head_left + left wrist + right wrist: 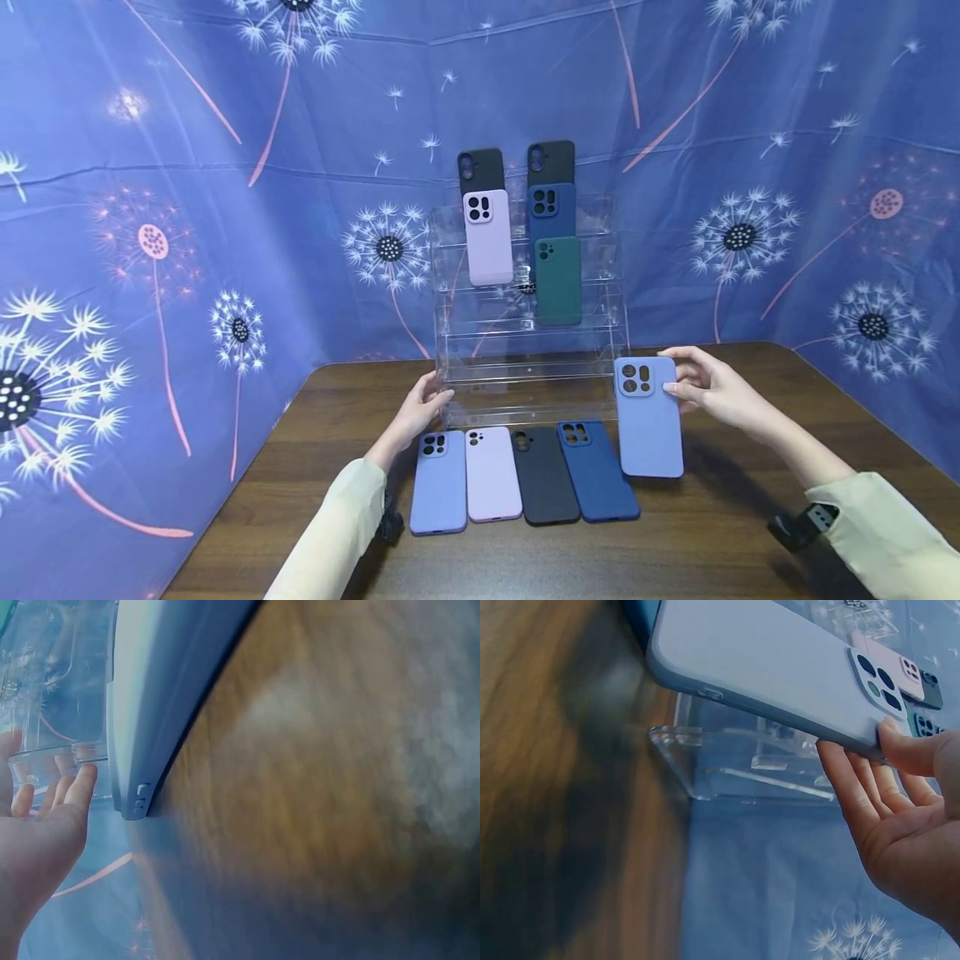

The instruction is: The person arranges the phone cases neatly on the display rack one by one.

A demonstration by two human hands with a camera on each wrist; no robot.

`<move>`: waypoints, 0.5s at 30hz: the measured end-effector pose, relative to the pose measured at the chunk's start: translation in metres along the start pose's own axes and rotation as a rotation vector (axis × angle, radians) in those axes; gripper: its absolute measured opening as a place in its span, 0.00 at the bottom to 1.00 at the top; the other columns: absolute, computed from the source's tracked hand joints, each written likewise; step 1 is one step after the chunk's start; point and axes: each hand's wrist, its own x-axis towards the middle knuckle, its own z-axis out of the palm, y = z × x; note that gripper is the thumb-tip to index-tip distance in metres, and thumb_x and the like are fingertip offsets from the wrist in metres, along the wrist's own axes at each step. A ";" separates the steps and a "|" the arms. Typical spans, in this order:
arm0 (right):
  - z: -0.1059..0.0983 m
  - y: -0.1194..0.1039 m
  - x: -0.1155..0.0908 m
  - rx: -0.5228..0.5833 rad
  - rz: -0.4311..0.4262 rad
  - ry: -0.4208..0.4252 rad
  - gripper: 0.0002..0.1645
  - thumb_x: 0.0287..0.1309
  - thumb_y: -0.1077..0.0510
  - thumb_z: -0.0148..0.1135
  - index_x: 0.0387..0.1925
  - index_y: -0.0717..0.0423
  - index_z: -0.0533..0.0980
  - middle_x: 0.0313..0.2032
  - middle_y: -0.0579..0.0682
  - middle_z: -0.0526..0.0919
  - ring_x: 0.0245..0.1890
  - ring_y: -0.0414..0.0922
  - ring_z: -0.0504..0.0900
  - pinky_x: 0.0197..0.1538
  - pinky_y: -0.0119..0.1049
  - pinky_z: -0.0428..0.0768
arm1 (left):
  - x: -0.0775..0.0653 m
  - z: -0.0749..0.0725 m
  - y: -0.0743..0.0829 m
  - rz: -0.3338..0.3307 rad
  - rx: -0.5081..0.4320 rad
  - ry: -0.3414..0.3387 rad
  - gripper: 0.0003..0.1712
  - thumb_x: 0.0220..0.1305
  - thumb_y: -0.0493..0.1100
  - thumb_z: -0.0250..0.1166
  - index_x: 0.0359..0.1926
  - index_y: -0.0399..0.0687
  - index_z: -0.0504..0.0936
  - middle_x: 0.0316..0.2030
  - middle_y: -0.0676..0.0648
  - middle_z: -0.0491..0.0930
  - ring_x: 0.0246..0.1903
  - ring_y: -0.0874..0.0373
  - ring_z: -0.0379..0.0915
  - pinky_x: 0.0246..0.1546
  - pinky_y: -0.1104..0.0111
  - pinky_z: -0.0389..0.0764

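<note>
My right hand (714,392) pinches a light-blue phone case (651,433) by its upper right edge, thumb near the camera cutouts, fingers behind. The case is held upright in front of the lower right corner of a clear tiered display stand (525,414). My left hand (422,410) holds the stand's lower left corner, with its thumb toward the front. In front of the stand lie a periwinkle case (439,492), a pale-lilac case (493,483), a black case (546,487) and a dark-blue case (600,483).
On the stand's left side, a lilac case (490,250) overlaps a black case (482,169). Its right column bears a black case (551,160), a blue case (552,218) and a green case (558,283). Behind the brown table (300,500) hangs a blue dandelion-print cloth (300,208).
</note>
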 end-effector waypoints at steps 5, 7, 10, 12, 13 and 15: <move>0.004 -0.007 0.008 0.001 -0.046 0.023 0.26 0.63 0.64 0.55 0.59 0.65 0.59 0.34 0.45 0.79 0.31 0.39 0.82 0.33 0.45 0.84 | 0.006 0.001 -0.008 -0.003 0.002 -0.003 0.35 0.67 0.45 0.58 0.70 0.44 0.55 0.65 0.36 0.62 0.60 0.42 0.67 0.58 0.51 0.71; 0.006 -0.011 0.012 0.006 -0.054 0.028 0.25 0.63 0.64 0.55 0.59 0.64 0.59 0.34 0.45 0.79 0.32 0.39 0.82 0.33 0.45 0.84 | 0.006 0.001 -0.009 0.004 -0.003 -0.009 0.35 0.67 0.45 0.58 0.70 0.44 0.55 0.65 0.36 0.63 0.60 0.43 0.67 0.57 0.51 0.71; 0.010 -0.017 0.019 0.023 -0.066 0.030 0.26 0.63 0.64 0.56 0.60 0.64 0.59 0.34 0.46 0.79 0.31 0.39 0.82 0.33 0.44 0.84 | 0.006 0.001 -0.007 0.006 -0.007 -0.005 0.34 0.67 0.44 0.58 0.69 0.44 0.56 0.64 0.37 0.64 0.59 0.44 0.68 0.56 0.52 0.73; 0.014 -0.021 0.024 0.036 -0.076 0.034 0.27 0.62 0.64 0.56 0.60 0.64 0.59 0.34 0.46 0.79 0.32 0.39 0.82 0.33 0.43 0.84 | 0.005 0.000 -0.007 0.005 -0.006 0.001 0.34 0.66 0.44 0.58 0.69 0.45 0.56 0.64 0.37 0.64 0.58 0.44 0.69 0.55 0.52 0.74; 0.015 -0.023 0.027 0.045 -0.083 0.036 0.28 0.62 0.64 0.56 0.60 0.64 0.59 0.34 0.47 0.79 0.31 0.39 0.82 0.33 0.43 0.84 | 0.005 0.000 -0.006 0.002 -0.006 0.002 0.34 0.66 0.44 0.58 0.69 0.45 0.56 0.64 0.37 0.64 0.58 0.44 0.69 0.55 0.53 0.74; 0.019 -0.028 0.033 0.056 -0.089 0.045 0.28 0.62 0.65 0.56 0.61 0.64 0.58 0.34 0.47 0.78 0.32 0.38 0.82 0.33 0.43 0.84 | 0.005 -0.001 -0.006 -0.003 -0.007 0.001 0.35 0.66 0.44 0.59 0.70 0.45 0.56 0.64 0.37 0.64 0.58 0.44 0.69 0.55 0.53 0.74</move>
